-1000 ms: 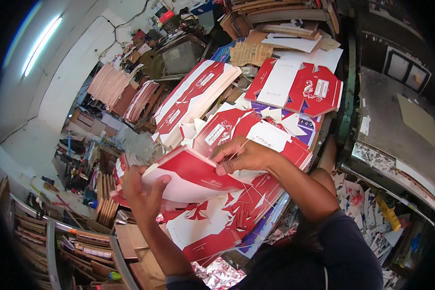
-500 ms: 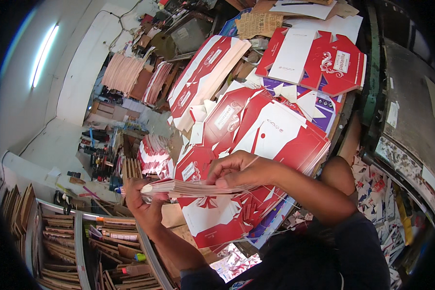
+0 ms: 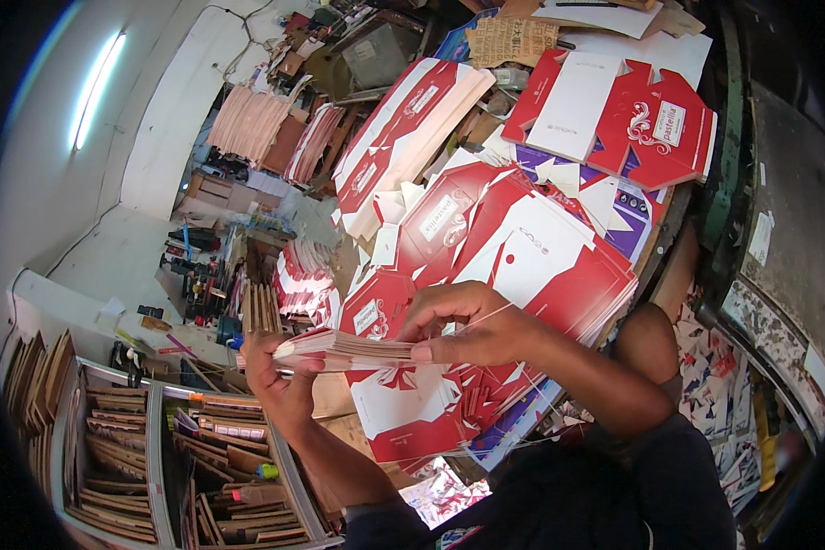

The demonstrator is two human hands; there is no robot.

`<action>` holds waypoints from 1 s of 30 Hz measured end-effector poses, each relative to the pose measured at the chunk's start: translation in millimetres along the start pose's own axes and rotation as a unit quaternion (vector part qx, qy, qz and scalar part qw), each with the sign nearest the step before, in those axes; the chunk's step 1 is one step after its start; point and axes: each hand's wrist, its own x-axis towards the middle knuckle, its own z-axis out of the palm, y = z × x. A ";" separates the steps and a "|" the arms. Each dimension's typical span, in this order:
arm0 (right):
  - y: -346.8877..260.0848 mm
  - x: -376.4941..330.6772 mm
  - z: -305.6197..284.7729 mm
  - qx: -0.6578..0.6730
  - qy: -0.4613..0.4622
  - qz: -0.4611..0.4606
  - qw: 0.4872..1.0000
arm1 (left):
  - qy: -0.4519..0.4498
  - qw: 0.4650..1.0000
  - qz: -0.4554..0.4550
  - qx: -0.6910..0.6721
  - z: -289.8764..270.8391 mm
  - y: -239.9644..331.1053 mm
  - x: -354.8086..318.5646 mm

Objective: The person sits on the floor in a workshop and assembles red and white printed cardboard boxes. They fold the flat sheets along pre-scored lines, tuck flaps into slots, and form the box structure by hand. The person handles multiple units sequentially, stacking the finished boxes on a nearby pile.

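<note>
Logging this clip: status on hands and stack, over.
Left hand gripping card stack, edge-on. Right hand at its other end. Scraps littering red-and-white sheets below.

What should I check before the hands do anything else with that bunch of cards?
1. Left hand holding the card stack: ok, at its left end.
2. Right hand at the stack's other end: ok, its thumb is there.
3. Both stack ends lined up neatly: cannot tell, the hands partly cover them.
4. Work area free of scraps: not ok, white offcuts lie about.
5. Tube light on: ok, glowing.
</note>
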 end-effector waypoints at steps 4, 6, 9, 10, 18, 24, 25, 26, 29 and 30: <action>-9.7 2.9 -6.7 -0.082 -0.009 -0.071 0.994 | 0.001 1.000 0.010 -0.002 -1.2 5.9 2.0; -15.8 5.1 -4.5 -0.156 0.001 -0.116 0.981 | 0.003 1.000 0.000 -0.010 -3.0 5.4 0.8; -27.7 2.5 4.4 -0.261 0.048 -0.162 0.951 | 0.000 0.999 -0.033 -0.028 -2.4 9.4 -1.7; -26.6 2.8 7.0 -0.273 0.065 -0.170 0.945 | -0.001 0.999 -0.032 -0.028 -2.0 12.2 -1.8; -18.3 4.2 24.2 -0.294 0.157 -0.151 0.931 | -0.011 1.000 0.007 0.015 -0.4 13.2 2.1; -16.7 6.3 43.7 0.035 0.210 0.091 0.973 | -0.004 0.999 0.024 0.033 -4.1 6.0 -2.5; -14.8 8.1 42.6 0.112 0.249 0.101 0.957 | -0.007 0.998 0.041 0.040 -5.0 4.9 -3.6; -13.6 12.1 40.2 0.186 0.282 0.110 0.935 | -0.005 0.997 0.058 0.046 -4.5 2.7 -3.9; -24.5 17.2 34.4 0.301 0.256 0.083 0.915 | 0.005 0.995 0.076 0.057 -3.1 2.8 -2.2; -26.0 16.2 31.2 0.307 0.249 0.088 0.914 | 0.007 0.994 0.086 0.073 -4.0 2.8 -0.2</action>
